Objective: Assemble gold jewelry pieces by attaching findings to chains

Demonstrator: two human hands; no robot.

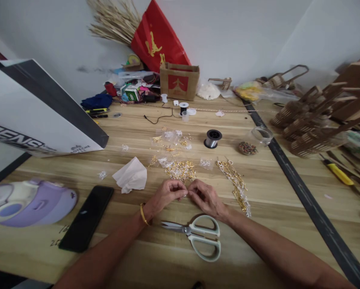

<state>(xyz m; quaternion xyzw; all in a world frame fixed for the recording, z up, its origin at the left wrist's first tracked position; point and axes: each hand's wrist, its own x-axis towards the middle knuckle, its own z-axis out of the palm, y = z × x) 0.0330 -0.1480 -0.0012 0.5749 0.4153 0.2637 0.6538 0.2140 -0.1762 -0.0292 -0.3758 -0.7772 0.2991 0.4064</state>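
My left hand (pixel 168 192) and my right hand (pixel 206 195) meet over the wooden table, fingertips pinched close together. Something tiny and pale shows between them, too small to name. Just beyond my fingers lies a pile of gold and silver beads (pixel 180 170). To the right, several gold and silver beaded chains (pixel 236 184) stretch along the tabletop. Between my forearms rest scissors (pixel 195 235) with pale handles, blades slightly apart and pointing left. A spool of clear wire (pixel 212 139) stands farther back.
A white tissue (pixel 131 175), a black phone (pixel 86 218) and a purple bottle (pixel 37 202) are on the left, near a large white box (pixel 41 108). A jar of dark beads (pixel 248 148) lies at right, before woven baskets (pixel 306 124). Behind stand a paper bag (pixel 179 81) and clutter.
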